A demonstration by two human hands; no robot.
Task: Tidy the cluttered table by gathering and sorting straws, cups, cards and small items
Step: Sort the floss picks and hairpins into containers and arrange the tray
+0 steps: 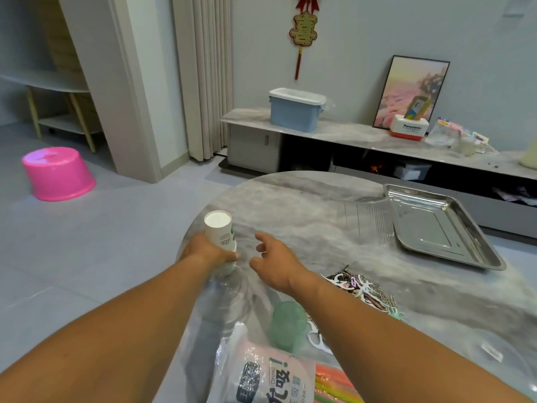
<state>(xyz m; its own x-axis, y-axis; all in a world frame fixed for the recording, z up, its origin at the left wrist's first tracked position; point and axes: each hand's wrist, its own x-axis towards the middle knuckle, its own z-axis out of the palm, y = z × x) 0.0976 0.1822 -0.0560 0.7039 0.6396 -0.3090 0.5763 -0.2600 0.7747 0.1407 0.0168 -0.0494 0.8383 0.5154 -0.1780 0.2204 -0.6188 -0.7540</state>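
Counter (pixel 305 205): round, marbled.
Tray (pixel 436 228): steel, at 2 o'clock.
Straw pack (pixel 270 376): at 6 o'clock.
Green cup (pixel 287 324): upside down, just beyond the pack.
Left hand (pixel 203 251): gripped a white paper cup (pixel 219 231) at 9 o'clock.
Right hand (pixel 276 260): fingers loosely spread, held nothing.

Living-room surroundings beyond the tabletop clutter

A glossy pink plastic stool (pixel 58 173) is sitting upside-down-bowl-shaped on the grey tiled floor at left, near a pale wooden shelf unit (pixel 55 103). A light-blue plastic storage bin with a white lid (pixel 296 109) is resting on the long marble-topped low cabinet (pixel 334 132), where a black-framed pink-and-orange picture (pixel 406 88) is leaning against the wall behind a red-and-white Panasonic box (pixel 409 130). A red-and-gold knotted ornament (pixel 302 32) is hanging on the wall.
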